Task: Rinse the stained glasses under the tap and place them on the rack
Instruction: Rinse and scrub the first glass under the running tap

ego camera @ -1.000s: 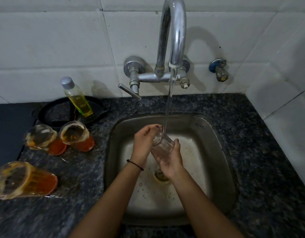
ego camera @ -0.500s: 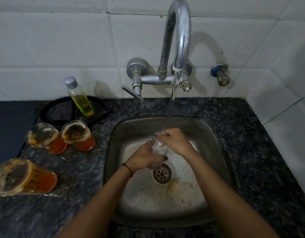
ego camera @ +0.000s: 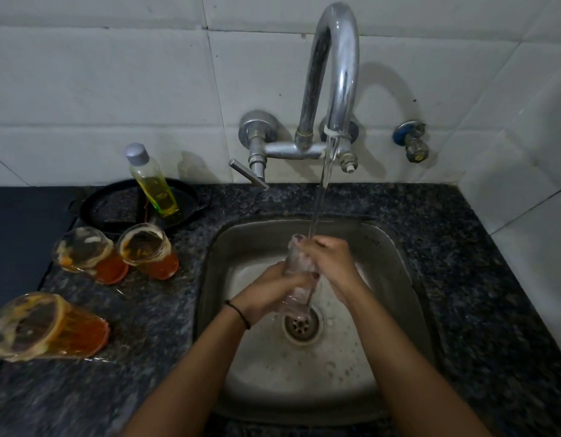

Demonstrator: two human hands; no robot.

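A clear glass [ego camera: 299,279] is held tilted over the steel sink [ego camera: 396,257], under the stream from the chrome tap [ego camera: 336,67]. My left hand [ego camera: 273,291] grips its lower part from the left. My right hand [ego camera: 331,263] wraps its upper part, fingers over the rim where the water lands. Three stained glasses with orange residue stand on the left counter: one [ego camera: 83,255], a second [ego camera: 150,250] beside it, and a third [ego camera: 46,328] at the near left edge.
A bottle of yellow liquid [ego camera: 153,181] leans in a black pan [ego camera: 115,209] behind the stained glasses. The tap lever [ego camera: 247,178] points out over the sink's back left corner. A small valve [ego camera: 411,141] sits on the tiled wall. No rack is in view.
The glass has been turned from base-down to a long tilt. My left hand dropped to its lower end and my right hand came over the top. The view shifted down slightly.
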